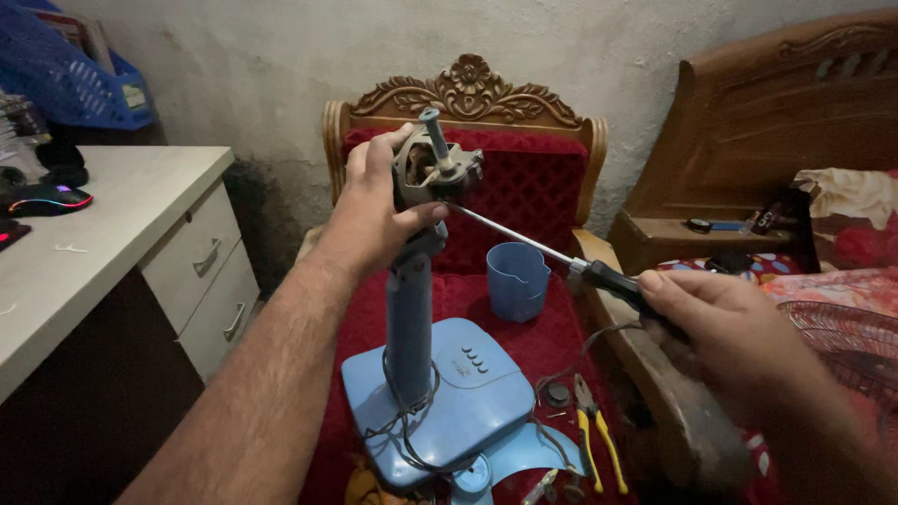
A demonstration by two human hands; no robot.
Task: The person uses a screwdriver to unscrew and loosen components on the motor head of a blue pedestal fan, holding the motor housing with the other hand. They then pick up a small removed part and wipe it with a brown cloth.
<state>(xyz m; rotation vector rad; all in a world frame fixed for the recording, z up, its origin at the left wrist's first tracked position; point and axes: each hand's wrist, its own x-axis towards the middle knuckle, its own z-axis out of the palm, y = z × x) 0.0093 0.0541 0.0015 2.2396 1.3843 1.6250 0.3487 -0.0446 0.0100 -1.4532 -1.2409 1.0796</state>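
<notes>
On the red chair seat (552, 341) | fan stand (440, 383) upright, motor head (432, 170) clasped by left hand (374, 210) | right hand (725, 327) grip closed round screwdriver (561, 257) | risk: tip slips off, jabs left fingers; stand tips.

Screwdriver tip: hidden inside the grey metal fan motor housing (432, 168).
Black screwdriver handle (617, 285): rear end covered by the right hand (739, 341).
Yellow-handled pliers (591, 425): beside them, small parts too blurred to tell.
</notes>
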